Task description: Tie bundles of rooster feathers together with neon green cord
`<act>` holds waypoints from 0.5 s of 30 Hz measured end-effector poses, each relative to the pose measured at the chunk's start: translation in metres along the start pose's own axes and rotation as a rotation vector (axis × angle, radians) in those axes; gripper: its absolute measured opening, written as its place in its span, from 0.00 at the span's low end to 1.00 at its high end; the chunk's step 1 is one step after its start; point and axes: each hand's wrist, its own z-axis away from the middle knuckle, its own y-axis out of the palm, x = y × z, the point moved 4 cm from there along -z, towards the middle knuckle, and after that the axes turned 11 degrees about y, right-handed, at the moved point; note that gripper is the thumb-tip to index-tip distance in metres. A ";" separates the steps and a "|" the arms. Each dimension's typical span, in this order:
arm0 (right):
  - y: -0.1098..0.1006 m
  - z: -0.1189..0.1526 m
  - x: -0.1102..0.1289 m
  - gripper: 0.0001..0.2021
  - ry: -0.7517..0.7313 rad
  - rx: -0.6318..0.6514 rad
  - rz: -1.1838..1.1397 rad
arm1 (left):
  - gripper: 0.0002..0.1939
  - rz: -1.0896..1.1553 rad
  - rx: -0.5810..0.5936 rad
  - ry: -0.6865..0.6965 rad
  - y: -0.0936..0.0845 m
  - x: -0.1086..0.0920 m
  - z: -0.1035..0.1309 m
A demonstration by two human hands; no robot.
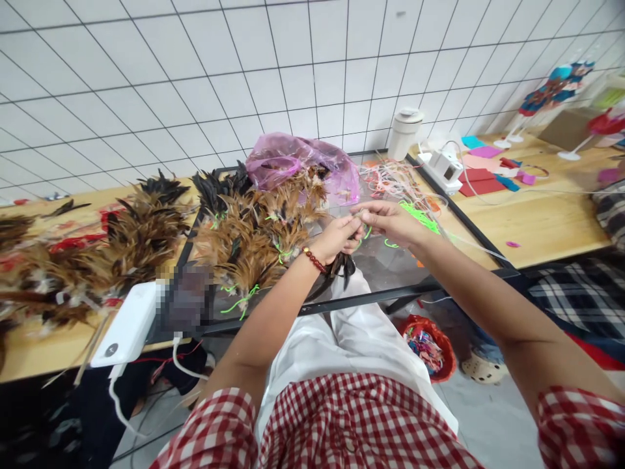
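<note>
In the middle of the head view my left hand (336,240) is closed round a bunch of feathers (344,268), whose dark tips hang out below it over the table edge. The fingertips of my right hand (383,219) are pinched at the upper end of the same bunch, meeting the left thumb. A bit of bright green string (367,232) shows between the hands. Left of them lie several brown feather bunches (249,234), some tied with green string. Behind these is a pink plastic bag (303,159) with more feathers in it.
Loose green strings (420,216) and pale strings (395,182) lie to the right. A white bottle (405,135) and a charger (445,168) stand behind. A white power bank (127,324) is at the left edge. Below sits a red basket (446,345) of scraps.
</note>
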 end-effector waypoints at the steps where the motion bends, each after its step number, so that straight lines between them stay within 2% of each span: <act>1: 0.001 -0.001 -0.001 0.24 -0.027 -0.016 0.008 | 0.18 0.024 0.018 -0.009 0.002 0.001 0.000; 7: 0.001 -0.009 -0.002 0.24 -0.097 -0.117 0.087 | 0.16 0.065 0.041 -0.045 0.000 0.004 0.002; 10: -0.006 -0.008 0.000 0.23 -0.089 -0.100 0.213 | 0.16 0.019 -0.024 -0.066 -0.006 0.001 0.004; 12: -0.014 -0.005 0.003 0.21 -0.088 -0.079 0.394 | 0.16 -0.037 -0.121 -0.053 -0.012 -0.002 0.005; 15: -0.021 0.005 0.016 0.12 -0.138 -0.041 0.778 | 0.18 -0.154 -0.233 -0.040 -0.020 -0.004 0.005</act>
